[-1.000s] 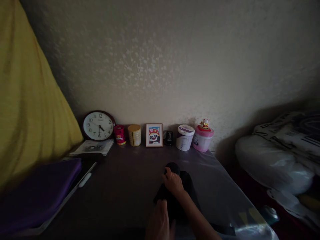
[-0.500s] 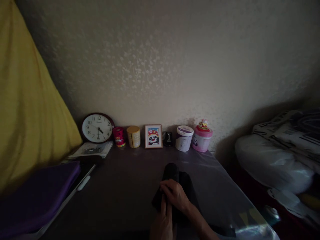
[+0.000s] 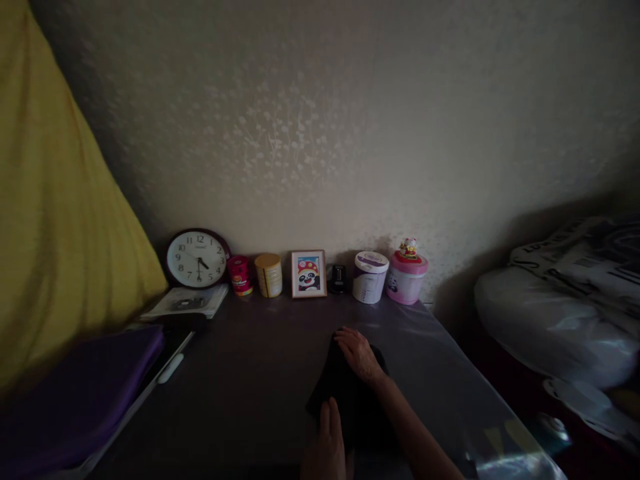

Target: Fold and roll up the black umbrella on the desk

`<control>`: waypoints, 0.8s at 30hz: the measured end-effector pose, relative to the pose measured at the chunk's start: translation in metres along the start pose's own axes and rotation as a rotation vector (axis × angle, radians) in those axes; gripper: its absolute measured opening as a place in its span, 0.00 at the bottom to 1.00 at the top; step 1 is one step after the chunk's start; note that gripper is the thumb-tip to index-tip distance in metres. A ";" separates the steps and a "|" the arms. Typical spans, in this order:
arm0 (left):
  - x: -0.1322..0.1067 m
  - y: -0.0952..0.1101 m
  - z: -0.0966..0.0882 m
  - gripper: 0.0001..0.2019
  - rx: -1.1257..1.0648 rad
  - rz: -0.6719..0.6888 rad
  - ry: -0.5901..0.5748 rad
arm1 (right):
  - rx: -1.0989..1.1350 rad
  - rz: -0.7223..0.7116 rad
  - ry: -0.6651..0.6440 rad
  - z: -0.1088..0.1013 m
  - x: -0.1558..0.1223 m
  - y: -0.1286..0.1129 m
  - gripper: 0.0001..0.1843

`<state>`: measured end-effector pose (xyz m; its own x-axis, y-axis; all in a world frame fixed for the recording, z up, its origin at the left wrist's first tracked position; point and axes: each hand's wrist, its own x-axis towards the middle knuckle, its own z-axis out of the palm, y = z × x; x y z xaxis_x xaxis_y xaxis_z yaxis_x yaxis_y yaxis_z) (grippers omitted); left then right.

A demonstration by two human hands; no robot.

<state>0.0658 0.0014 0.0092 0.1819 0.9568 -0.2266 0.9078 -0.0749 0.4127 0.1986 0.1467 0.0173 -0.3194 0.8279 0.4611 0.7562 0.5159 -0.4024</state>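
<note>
A dark, black piece of cloth [image 3: 340, 390] lies on the dark table [image 3: 250, 380] in front of me. My right hand [image 3: 359, 353] lies flat on the cloth's far end, fingers stretched forward. My left hand [image 3: 327, 447] rests on the cloth's near end at the bottom of the picture, its fingers extended and pressing down. The dim light hides the cloth's folds.
Along the wall stand a round clock [image 3: 197, 259], a red tin [image 3: 240, 275], a yellow tin [image 3: 269, 274], a framed panda picture [image 3: 309, 273], a white tub [image 3: 370, 276] and a pink tub [image 3: 406, 277]. A purple folder [image 3: 80, 393] lies left, yellow fabric [image 3: 55, 220] above it; bags [image 3: 550, 327] right.
My right hand has slid from the middle of the cloth toward its far end and flattened out. My left hand has stayed on the near end.
</note>
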 end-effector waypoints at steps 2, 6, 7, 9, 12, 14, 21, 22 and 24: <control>-0.001 0.001 -0.001 0.35 0.006 -0.019 -0.002 | -0.062 0.084 0.024 -0.001 0.009 0.002 0.16; -0.002 0.001 -0.001 0.36 0.011 -0.022 0.000 | -0.064 0.175 0.131 -0.013 0.002 -0.024 0.16; -0.002 0.001 -0.002 0.36 0.018 -0.017 0.001 | -0.022 0.133 0.126 -0.016 -0.005 -0.034 0.16; -0.003 0.001 -0.002 0.36 0.037 -0.012 0.004 | 0.064 0.058 0.050 -0.020 -0.018 -0.052 0.16; -0.003 0.002 -0.003 0.36 0.047 -0.016 -0.002 | 0.085 0.002 -0.071 -0.018 -0.030 -0.061 0.17; -0.004 0.003 -0.004 0.36 0.047 -0.017 -0.001 | 0.052 0.031 -0.073 -0.012 -0.027 -0.054 0.16; -0.008 0.005 -0.007 0.36 0.055 -0.013 0.022 | 0.035 0.246 0.185 -0.003 -0.009 -0.002 0.17; -0.008 0.005 -0.006 0.36 0.048 -0.010 0.026 | 0.070 0.295 0.219 -0.006 -0.013 0.005 0.17; -0.009 0.003 -0.004 0.36 0.024 -0.001 0.048 | 0.133 0.431 0.270 -0.016 -0.027 0.019 0.20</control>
<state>0.0658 -0.0058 0.0164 0.1632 0.9693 -0.1837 0.9169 -0.0803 0.3908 0.2310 0.1310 0.0099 0.1762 0.8939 0.4122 0.7022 0.1793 -0.6890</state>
